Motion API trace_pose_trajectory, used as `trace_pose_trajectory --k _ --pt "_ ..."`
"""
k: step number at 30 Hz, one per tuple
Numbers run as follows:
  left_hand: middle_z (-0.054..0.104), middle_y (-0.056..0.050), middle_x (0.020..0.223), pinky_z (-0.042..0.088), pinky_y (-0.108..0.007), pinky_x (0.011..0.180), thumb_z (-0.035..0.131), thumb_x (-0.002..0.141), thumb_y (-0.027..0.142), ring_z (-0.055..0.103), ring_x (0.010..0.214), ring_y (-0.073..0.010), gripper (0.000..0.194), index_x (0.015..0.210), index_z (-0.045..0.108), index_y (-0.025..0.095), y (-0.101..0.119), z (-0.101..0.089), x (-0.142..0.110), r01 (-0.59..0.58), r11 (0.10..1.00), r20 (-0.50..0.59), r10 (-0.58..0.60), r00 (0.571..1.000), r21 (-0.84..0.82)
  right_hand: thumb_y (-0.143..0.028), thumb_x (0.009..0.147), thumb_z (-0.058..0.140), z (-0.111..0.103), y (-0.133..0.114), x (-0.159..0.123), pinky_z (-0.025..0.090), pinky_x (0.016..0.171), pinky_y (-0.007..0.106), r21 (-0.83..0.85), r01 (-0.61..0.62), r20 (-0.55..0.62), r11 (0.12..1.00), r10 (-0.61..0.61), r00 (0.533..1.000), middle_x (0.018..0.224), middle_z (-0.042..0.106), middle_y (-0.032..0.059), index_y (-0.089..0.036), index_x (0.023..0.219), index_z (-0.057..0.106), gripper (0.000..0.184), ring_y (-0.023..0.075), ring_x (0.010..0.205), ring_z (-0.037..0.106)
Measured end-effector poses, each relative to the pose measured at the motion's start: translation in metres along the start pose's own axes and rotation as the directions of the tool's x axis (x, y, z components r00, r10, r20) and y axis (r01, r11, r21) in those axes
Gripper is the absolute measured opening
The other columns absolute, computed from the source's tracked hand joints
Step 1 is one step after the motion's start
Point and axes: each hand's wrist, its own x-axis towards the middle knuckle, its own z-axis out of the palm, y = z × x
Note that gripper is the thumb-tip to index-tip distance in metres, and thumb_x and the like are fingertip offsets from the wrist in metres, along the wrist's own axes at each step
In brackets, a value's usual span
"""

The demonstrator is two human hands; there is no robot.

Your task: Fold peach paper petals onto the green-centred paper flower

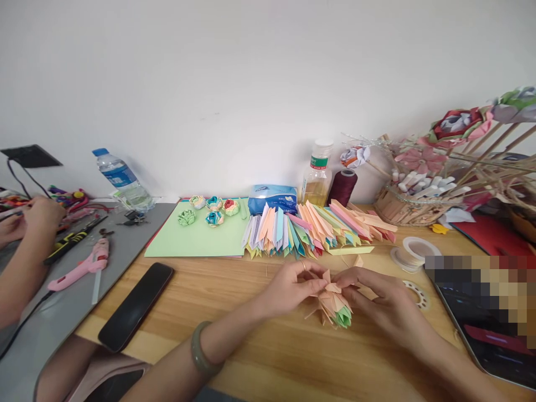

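Between my two hands, low over the wooden table, is a paper flower [335,304] with folded peach pieces around a green centre. My left hand [293,286] pinches its upper left side, thumb and forefinger on a peach fold. On the right, the fingertips of my right hand [377,293] close on the same fold area. Just behind them lies a row of folded paper strips [278,231] in purple, blue, peach, yellow and pink. Some of the flower is hidden by my fingers.
Finished paper flowers [214,219] lie on green paper [192,245]. Nearby are a phone [136,307], a pink glue gun [86,268], a water bottle [124,180], a tissue pack [272,198], a thread spool [342,188], a ribbon roll [412,254] and a tablet [481,329]. Another person's hands [39,218] work at far left.
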Motion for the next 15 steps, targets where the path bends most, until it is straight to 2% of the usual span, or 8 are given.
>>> trace_pose_trajectory --k 3,5,6,7,9,11,13,15 --pt "0.058 -0.004 0.075 0.046 -0.025 0.065 0.057 0.070 0.032 0.055 0.068 -0.0125 0.021 0.078 0.057 0.013 -0.002 0.002 -0.002 -0.036 0.998 -0.026 0.038 0.999 0.045 -0.027 0.079 0.051 -0.001 0.000 0.001 0.043 0.072 0.030 -0.032 0.108 -0.131 0.994 -0.112 0.985 0.088 0.063 0.0048 -0.024 0.078 0.057 0.007 0.0201 0.082 0.056" --pt "0.058 -0.005 0.076 0.046 -0.025 0.063 0.054 0.073 0.031 0.056 0.068 -0.0128 0.018 0.077 0.057 0.014 -0.003 0.003 -0.005 -0.165 0.970 -0.132 0.190 0.973 0.179 -0.028 0.077 0.054 -0.002 -0.002 0.002 0.042 0.070 0.031 -0.073 0.091 -0.268 0.993 -0.108 0.957 0.085 0.061 0.0059 -0.023 0.079 0.056 0.006 0.0212 0.080 0.055" --pt "0.058 -0.005 0.076 0.046 -0.025 0.064 0.052 0.075 0.030 0.056 0.070 -0.0129 0.016 0.076 0.057 0.014 -0.003 0.004 -0.007 -0.246 0.926 -0.173 0.302 0.937 0.287 -0.030 0.077 0.054 -0.002 -0.004 0.002 0.042 0.065 0.031 -0.075 0.054 -0.302 0.996 -0.074 0.950 0.079 0.060 0.0053 -0.023 0.078 0.056 0.007 0.0204 0.074 0.054" --pt "0.059 -0.005 0.077 0.046 -0.025 0.066 0.051 0.076 0.027 0.056 0.072 -0.0132 0.014 0.075 0.057 0.015 -0.004 0.004 -0.009 -0.319 0.857 -0.190 0.420 0.887 0.405 -0.032 0.078 0.053 -0.002 -0.006 0.002 0.041 0.060 0.029 -0.055 0.012 -0.294 0.998 -0.028 0.955 0.072 0.058 0.0040 -0.023 0.075 0.055 0.010 0.0190 0.067 0.053" --pt "0.060 -0.006 0.077 0.046 -0.026 0.070 0.050 0.077 0.021 0.056 0.075 -0.0135 0.009 0.073 0.057 0.016 -0.005 0.004 -0.012 -0.414 0.672 -0.155 0.617 0.772 0.614 -0.035 0.080 0.049 -0.001 -0.010 0.002 0.038 0.054 0.027 0.032 -0.075 -0.159 0.997 0.079 0.984 0.064 0.056 0.0017 -0.022 0.069 0.055 0.018 0.0166 0.059 0.050" --pt "0.060 -0.007 0.078 0.046 -0.025 0.069 0.049 0.076 0.016 0.056 0.076 -0.0136 0.008 0.073 0.057 0.017 -0.007 0.004 -0.013 -0.439 0.512 -0.094 0.723 0.684 0.738 -0.038 0.080 0.048 0.001 -0.013 0.002 0.038 0.054 0.025 0.133 -0.148 0.001 0.980 0.149 0.989 0.065 0.057 0.0007 -0.021 0.069 0.057 0.021 0.0163 0.061 0.051" --pt "0.060 -0.008 0.081 0.047 -0.024 0.067 0.049 0.075 0.012 0.057 0.077 -0.0136 0.009 0.075 0.057 0.016 -0.008 0.004 -0.012 -0.449 0.402 -0.038 0.777 0.628 0.798 -0.041 0.078 0.050 0.005 -0.013 0.003 0.038 0.055 0.024 0.224 -0.207 0.073 0.952 0.196 0.978 0.066 0.057 0.0004 -0.020 0.071 0.058 0.024 0.0161 0.063 0.050" --pt "0.060 -0.008 0.084 0.047 -0.025 0.068 0.049 0.075 0.010 0.057 0.079 -0.0140 0.011 0.078 0.056 0.017 -0.009 0.005 -0.011 -0.463 0.342 0.002 0.803 0.596 0.818 -0.043 0.077 0.051 0.008 -0.012 0.004 0.037 0.055 0.024 0.303 -0.243 0.090 0.921 0.226 0.970 0.064 0.056 0.0001 -0.019 0.070 0.057 0.027 0.0153 0.063 0.049"
